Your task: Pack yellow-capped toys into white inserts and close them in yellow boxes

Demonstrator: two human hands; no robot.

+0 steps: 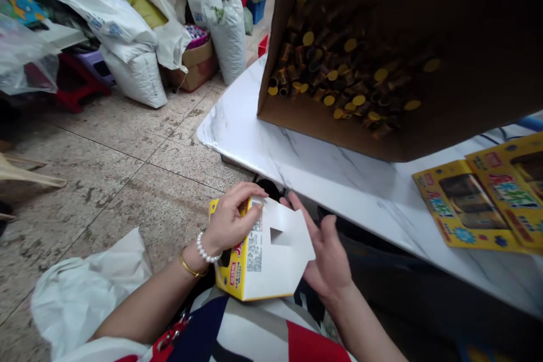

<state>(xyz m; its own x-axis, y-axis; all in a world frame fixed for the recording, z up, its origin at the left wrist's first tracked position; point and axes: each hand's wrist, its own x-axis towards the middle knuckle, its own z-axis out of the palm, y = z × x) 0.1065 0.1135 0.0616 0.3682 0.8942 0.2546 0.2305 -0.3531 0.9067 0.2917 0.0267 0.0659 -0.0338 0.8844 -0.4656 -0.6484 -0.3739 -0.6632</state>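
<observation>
A yellow-and-white cardboard packaging box (pixel 271 260) sits over my lap, its white printed panel facing up and its pointed flap with a square cut-out towards the right. My left hand (pixel 235 218), with a pearl bracelet and a gold bangle at the wrist, is closed on the box's upper left edge, thumb on the white panel. Beside the flap, my right hand (pixel 328 254) is open, palm turned to the box and fingers apart. Some of its fingers are partly hidden behind the flap; whether they press on it I cannot tell.
A large carton (pixel 331 138) holding many small brown-and-yellow cylinders lies on the white marbled table (pixel 250 136). Yellow window boxes (pixel 462 203) lie at the table's right. White sacks (pixel 139 76) stand on the floor at the back left; a white bag (pixel 93 288) lies lower left.
</observation>
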